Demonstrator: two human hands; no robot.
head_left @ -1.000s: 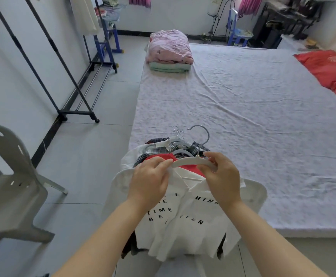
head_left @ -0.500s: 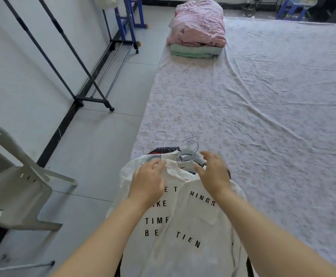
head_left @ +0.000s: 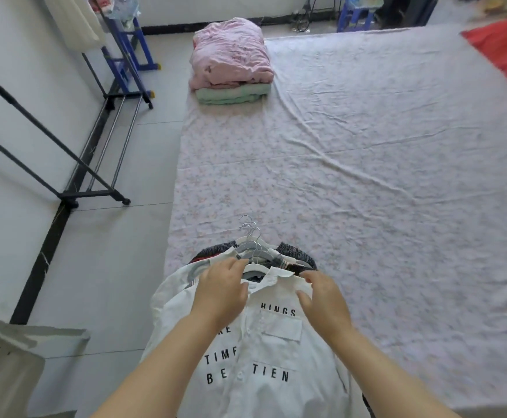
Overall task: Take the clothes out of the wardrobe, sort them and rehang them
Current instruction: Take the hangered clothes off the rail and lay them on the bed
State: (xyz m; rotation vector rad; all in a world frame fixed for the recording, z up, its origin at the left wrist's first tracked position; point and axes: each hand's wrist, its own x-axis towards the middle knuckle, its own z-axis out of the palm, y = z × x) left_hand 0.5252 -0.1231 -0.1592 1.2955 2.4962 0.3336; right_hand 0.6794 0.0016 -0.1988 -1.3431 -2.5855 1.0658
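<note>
Left of you, the chair (head_left: 5,366) and the rack (head_left: 92,193) stand on the floor, well apart from the work. Treat the rack as the likely rehang point.

Left grip (head_left: 220,292): fingers curled over the collar of the shirt (head_left: 261,357), just beside the neck of the top hanger.

The shirt lies on top of the stack (head_left: 297,251), which sits on the near corner of the bed (head_left: 397,176) and droops over its edge. The hooks (head_left: 250,236) are bunched just beyond the collar.

Right grip (head_left: 324,300): thumb and fingers pinching the shirt at the shoulder, on the other side of the collar.

The step in hand appears to be separating the top shirt for sorting.

1. Confirm that the top hanger is inside the shirt and take both together.
2. Check that its hook is free of the other hooks. A snagged hook could drag the stack off the bed.
3. Raise both grips evenly so the hanger remains level.
4. Lay the shirt on the bare sheet to your right, apart from the stack.
</note>
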